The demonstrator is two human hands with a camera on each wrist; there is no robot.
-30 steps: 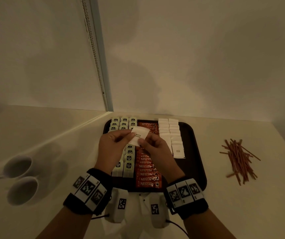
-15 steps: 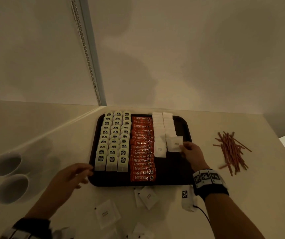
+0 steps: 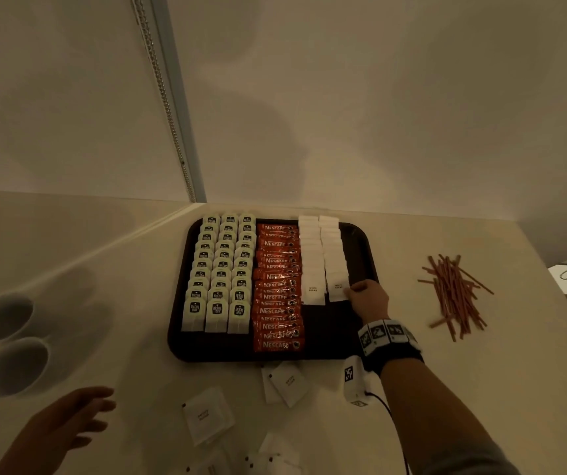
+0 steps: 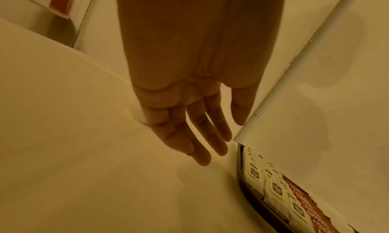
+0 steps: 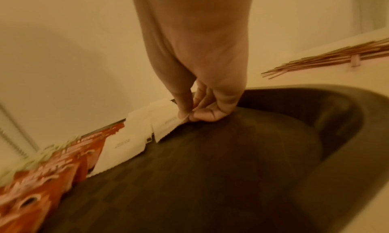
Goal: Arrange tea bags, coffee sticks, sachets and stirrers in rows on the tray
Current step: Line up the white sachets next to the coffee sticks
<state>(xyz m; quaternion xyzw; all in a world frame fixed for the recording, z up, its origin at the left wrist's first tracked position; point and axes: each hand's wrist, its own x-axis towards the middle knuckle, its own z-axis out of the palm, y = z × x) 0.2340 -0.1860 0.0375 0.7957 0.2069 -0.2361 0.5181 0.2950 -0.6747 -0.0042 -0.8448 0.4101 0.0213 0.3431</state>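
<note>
— What's moved?
— My left hand (image 3: 66, 419) has pulled back off the tray (image 3: 361, 234) edge; it hangs over the desk (image 3: 138, 371), grip released.
— And your right hand (image 3: 369, 298)?
— Grip pinching a white sugar sachet (image 3: 337, 287), laid on the tray at the near end of the sachet row.

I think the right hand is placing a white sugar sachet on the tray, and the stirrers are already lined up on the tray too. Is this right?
Not quite. The right hand does pinch a white sugar sachet on the tray, but the stirrers lie in a loose pile on the counter to the right of the tray, as the head view shows.
</note>
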